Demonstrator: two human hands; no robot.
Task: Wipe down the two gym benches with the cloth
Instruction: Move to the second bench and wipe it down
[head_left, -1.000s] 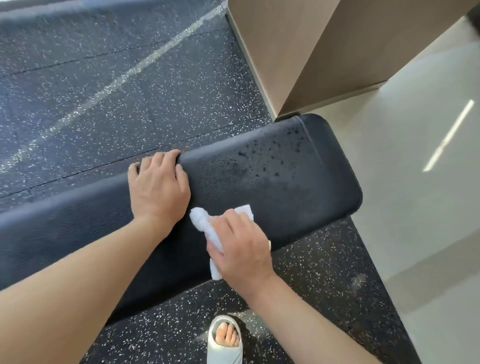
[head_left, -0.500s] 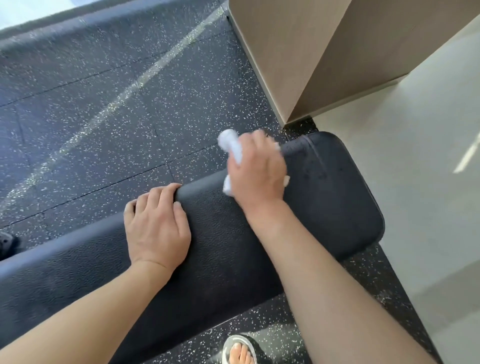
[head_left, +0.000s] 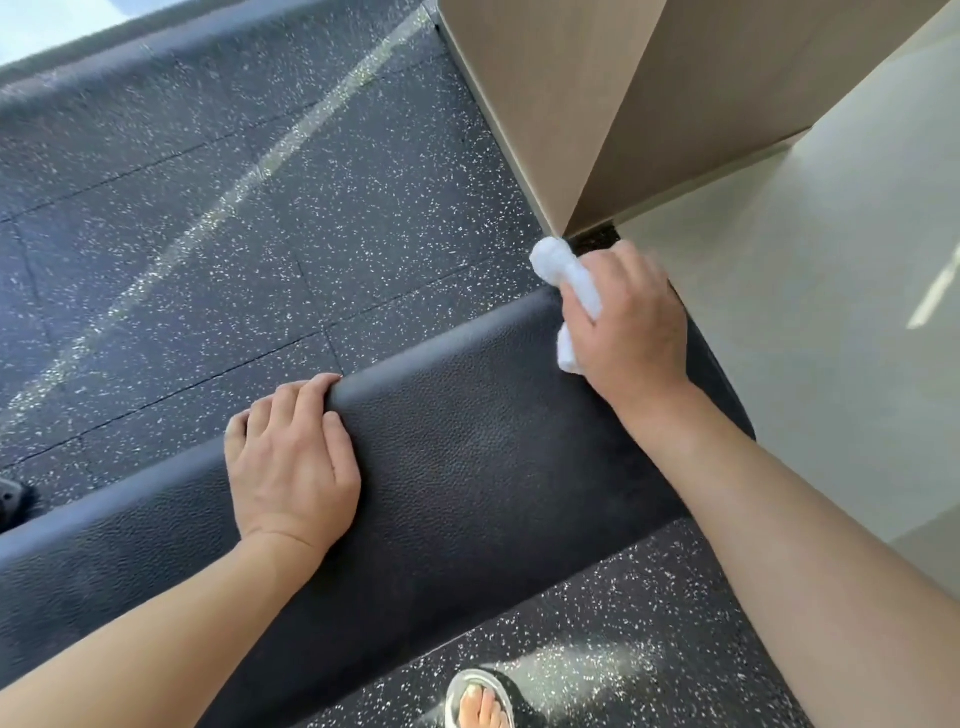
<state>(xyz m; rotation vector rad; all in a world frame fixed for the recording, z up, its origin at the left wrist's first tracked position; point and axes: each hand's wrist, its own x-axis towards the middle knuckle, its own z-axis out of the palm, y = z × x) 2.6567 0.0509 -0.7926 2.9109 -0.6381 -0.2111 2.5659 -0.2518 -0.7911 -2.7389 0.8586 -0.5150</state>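
One bench (head_left: 467, 467) is in view, a long black padded one running across the speckled rubber floor (head_left: 208, 208), its far end just beside the corner of a beige wall (head_left: 545, 130); the second bench of the task is not visible. To wipe this end well, I judge the cloth should be pressed flat and drawn over the rounded edge and the end face, in overlapping strokes, so no strip near the corner is missed. White and bunched, the cloth (head_left: 563, 283) sits at the far end corner of the pad, clenched in the right hand (head_left: 631, 322), whose fingers curl round it, knuckles up, forearm reaching diagonally across the pad. Bracing on the pad, the left hand (head_left: 293, 462) lies palm down, its fingers bent over the far long edge, holding nothing else. A sandalled foot (head_left: 483, 701) shows at the near side
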